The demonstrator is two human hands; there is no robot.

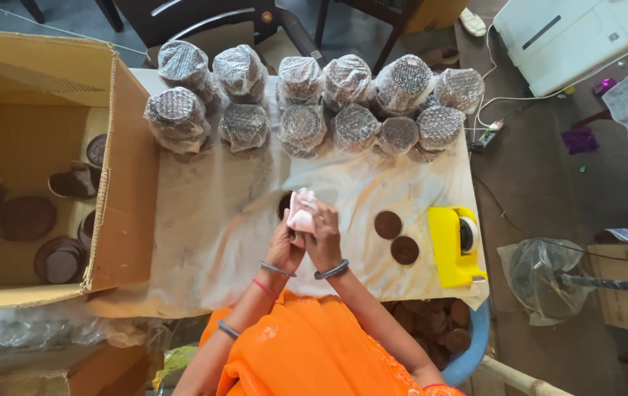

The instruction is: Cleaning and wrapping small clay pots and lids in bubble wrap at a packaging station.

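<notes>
Both hands — left hand [285, 246], right hand [323, 238] — grip one pink wrapped bundle [302, 213] above the desk [218, 220], pinching the wrap closed; tape dispenser [455, 246] near the right.

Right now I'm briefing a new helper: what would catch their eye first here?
The two rows of bubble-wrapped stacks along the table's far edge stand out first. Next, at centre, the left hand and right hand together hold a small pink-white bundle. A bright yellow tape dispenser sits to the right.
</notes>
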